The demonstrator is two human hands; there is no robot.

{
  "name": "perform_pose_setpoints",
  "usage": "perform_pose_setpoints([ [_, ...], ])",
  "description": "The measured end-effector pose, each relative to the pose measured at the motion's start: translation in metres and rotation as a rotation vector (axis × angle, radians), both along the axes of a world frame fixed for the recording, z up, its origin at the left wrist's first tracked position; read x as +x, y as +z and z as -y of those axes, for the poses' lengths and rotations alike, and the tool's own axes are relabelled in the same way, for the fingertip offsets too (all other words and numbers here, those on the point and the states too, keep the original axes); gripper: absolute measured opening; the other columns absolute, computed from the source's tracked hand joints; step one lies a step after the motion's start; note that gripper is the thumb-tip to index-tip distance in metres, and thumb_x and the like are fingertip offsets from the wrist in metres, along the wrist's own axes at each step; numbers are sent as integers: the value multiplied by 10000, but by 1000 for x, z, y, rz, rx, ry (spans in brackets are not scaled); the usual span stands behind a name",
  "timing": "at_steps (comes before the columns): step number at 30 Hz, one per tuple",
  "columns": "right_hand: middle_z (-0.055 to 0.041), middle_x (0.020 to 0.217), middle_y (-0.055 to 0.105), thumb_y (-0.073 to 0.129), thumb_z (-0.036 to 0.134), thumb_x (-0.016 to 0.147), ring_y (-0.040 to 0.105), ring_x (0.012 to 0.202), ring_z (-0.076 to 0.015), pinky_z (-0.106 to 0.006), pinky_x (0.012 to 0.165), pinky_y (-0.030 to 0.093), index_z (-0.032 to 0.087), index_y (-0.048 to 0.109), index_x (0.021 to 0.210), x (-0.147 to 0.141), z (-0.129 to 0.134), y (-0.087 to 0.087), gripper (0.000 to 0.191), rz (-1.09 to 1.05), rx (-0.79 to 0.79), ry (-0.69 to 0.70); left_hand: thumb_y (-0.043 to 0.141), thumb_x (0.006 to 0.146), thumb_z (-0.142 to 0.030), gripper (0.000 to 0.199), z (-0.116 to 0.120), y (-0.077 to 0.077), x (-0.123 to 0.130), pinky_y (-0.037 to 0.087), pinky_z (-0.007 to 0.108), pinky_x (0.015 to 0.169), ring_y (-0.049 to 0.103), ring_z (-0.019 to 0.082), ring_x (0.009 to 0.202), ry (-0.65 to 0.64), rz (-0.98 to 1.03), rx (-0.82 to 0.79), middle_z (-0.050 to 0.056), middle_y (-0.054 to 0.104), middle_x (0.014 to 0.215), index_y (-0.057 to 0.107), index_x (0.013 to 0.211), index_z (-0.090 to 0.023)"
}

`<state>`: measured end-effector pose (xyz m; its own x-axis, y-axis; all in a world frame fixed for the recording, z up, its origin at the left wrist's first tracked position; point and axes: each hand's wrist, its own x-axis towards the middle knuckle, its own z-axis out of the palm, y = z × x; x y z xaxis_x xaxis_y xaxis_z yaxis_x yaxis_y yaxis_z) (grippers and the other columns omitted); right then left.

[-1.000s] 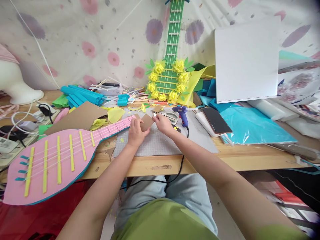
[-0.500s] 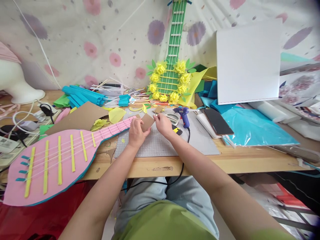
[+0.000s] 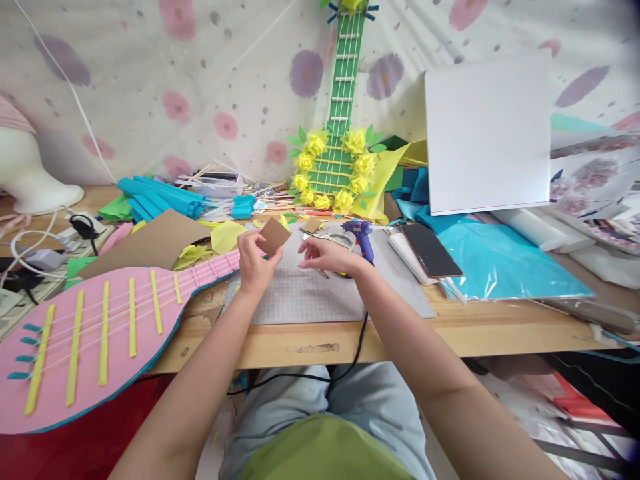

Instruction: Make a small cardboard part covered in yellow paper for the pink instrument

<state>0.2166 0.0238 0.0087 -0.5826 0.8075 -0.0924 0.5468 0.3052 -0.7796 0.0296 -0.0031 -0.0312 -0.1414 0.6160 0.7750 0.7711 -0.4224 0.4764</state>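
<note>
My left hand pinches a small brown cardboard piece between thumb and fingers, above the grey cutting mat. To its right, my right hand has its fingers apart and holds nothing. Scissors lie just behind the right hand, partly hidden by it. A blue glue gun rests beyond the right wrist. Another small cardboard scrap lies at the back of the mat. The neck of a pink paper instrument reaches behind my left hand.
A green paper guitar with yellow flowers leans on the back wall. A phone, blue plastic-wrapped sheets and a white board stand or lie right. Brown cardboard lies left; a black cable hangs over the front edge.
My left hand has lifted and tilted the cardboard piece. My right hand has moved away from it and opened, now nearer the front. The view has shifted slightly.
</note>
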Motion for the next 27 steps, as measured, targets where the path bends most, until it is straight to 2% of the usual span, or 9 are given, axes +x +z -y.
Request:
perform_pose_setpoints([
  [2, -4, 800, 626, 494, 434, 811, 525, 571, -75, -184, 499, 386, 183, 511, 1068, -9, -1, -7, 359, -169, -47, -81, 657, 682, -226, 383, -5, 1, 5, 410, 424, 891, 494, 224, 1027, -58, -37, -20, 85, 501, 1024, 338, 894, -233],
  [5, -4, 710, 617, 395, 392, 859, 485, 478, -69, -191, 473, 375, 161, 546, 910, -27, -11, -16, 281, -183, 16, -281, 687, 664, -270, 434, -19, 1, 4, 413, 410, 900, 499, 226, 1042, -141, -109, -90, 99, 509, 1053, 368, 954, -223],
  [7, -4, 681, 624, 380, 340, 861, 517, 499, -83, -201, 508, 385, 164, 551, 836, -38, -20, -19, 246, -125, 122, -426, 740, 597, -342, 588, -30, 5, -5, 398, 409, 925, 480, 250, 1101, -160, -164, -186, 123, 497, 1117, 386, 1046, -205],
  [9, -17, 714, 650, 378, 317, 861, 574, 585, -109, -213, 569, 400, 171, 560, 836, -45, -30, -20, 234, -46, 228, -516, 776, 504, -433, 781, -42, 11, -20, 371, 424, 953, 432, 297, 1181, -135, -244, -352, 151, 470, 1210, 389, 1136, -187],
  [11, -38, 770, 672, 377, 312, 865, 611, 679, -139, -229, 623, 406, 177, 572, 853, -52, -38, -21, 237, 66, 304, -532, 780, 444, -468, 886, -51, 18, -37, 379, 423, 931, 448, 332, 1174, -127, -383, -629, 166, 495, 1219, 395, 1184, -169],
  [13, -59, 813, 680, 371, 312, 869, 625, 746, -170, -246, 651, 404, 181, 581, 867, -58, -43, -23, 248, 192, 349, -518, 758, 456, -461, 885, -56, 23, -50, 412, 388, 877, 498, 331, 1123, -120, -500, -868, 169, 537, 1187, 400, 1205, -155],
  [15, -72, 838, 682, 361, 315, 871, 629, 781, -196, -260, 654, 398, 184, 585, 890, -64, -45, -26, 260, 280, 376, -505, 709, 519, -433, 801, -58, 25, -57, 437, 357, 815, 546, 309, 1056, -101, -567, -994, 156, 579, 1134, 410, 1208, -154],
  [19, -79, 847, 681, 354, 323, 870, 626, 782, -207, -262, 638, 383, 190, 586, 931, -68, -46, -34, 274, 336, 405, -482, 663, 564, -372, 663, -55, 20, -55, 453, 343, 755, 568, 300, 1008, -64, -597, -940, 146, 605, 1081, 465, 1157, -152],
  [27, -66, 841, 675, 347, 346, 877, 616, 750, -190, -252, 613, 361, 203, 589, 920, -56, -41, -39, 284, 363, 404, -484, 680, 603, -398, 648, -48, 14, -48, 448, 366, 791, 566, 306, 1019, -46, -540, -850, 145, 600, 1118, 466, 1166, -156],
])
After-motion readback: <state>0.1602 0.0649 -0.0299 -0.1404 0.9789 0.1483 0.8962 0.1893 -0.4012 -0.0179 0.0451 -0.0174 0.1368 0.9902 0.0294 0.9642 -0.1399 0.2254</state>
